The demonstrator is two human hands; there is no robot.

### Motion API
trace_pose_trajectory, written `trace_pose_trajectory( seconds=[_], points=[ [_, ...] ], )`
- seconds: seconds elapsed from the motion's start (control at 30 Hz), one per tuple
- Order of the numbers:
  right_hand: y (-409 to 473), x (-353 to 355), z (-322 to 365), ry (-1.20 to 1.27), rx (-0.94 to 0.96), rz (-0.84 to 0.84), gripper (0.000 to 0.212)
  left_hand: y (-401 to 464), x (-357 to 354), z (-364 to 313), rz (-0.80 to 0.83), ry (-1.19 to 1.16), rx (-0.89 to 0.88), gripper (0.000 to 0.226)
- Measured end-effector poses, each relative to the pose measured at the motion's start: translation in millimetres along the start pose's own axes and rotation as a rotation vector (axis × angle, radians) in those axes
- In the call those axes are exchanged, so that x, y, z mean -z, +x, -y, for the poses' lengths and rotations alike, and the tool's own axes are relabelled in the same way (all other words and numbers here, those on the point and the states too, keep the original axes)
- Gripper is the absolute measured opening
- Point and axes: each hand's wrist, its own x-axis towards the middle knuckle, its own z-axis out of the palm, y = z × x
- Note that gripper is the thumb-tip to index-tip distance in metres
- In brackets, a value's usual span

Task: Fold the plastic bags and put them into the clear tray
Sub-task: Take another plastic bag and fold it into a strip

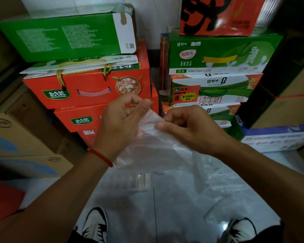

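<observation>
We're holding one clear bag [158,148] up in the air at chest height, over the floor [165,199], both hands at its top edge. Likely reason: letting it hang straightens the film so we can line up the edges before the first fold.

Left hand [119,123]: fingers curled, thumb against forefinger, pinching the top corner of the bag. Right hand [191,128]: fingers curled in too, thumb tip pressed on the film just beside the left pinch. So both are closed on the bag, close together, not spread.

The bag drapes down between the forearms, above the shoes [96,225]. Film is crumpled, no crease visible yet, so we judge folding hasn't really started.

Tray isn't in view. Stacked cartons [88,85] fill the background.
</observation>
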Motion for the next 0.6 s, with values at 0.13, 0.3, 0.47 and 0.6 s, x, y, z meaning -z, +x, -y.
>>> trace_pose_trajectory(
  seconds=[0.13,0.3,0.47,0.6],
  points=[
    [-0.1,11.0,-3.1,0.062,-0.078,-0.122,0.028,4.7,20.6,1.0,0.207,-0.017,0.238,0.04],
    [-1.8,26.4,-14.0,0.166,-0.189,-0.27,0.026,3.7,29.4,16.1,0.234,-0.052,0.344,0.024],
    [1.7,31.2,-14.5,0.261,-0.199,-0.501,0.028,7.4,21.6,11.0,0.142,-0.431,0.614,0.048],
    [5.0,41.4,-23.6,0.357,-0.312,-0.643,0.03,-7.7,3.1,11.6,0.365,-0.372,0.775,0.043]
  ],
)
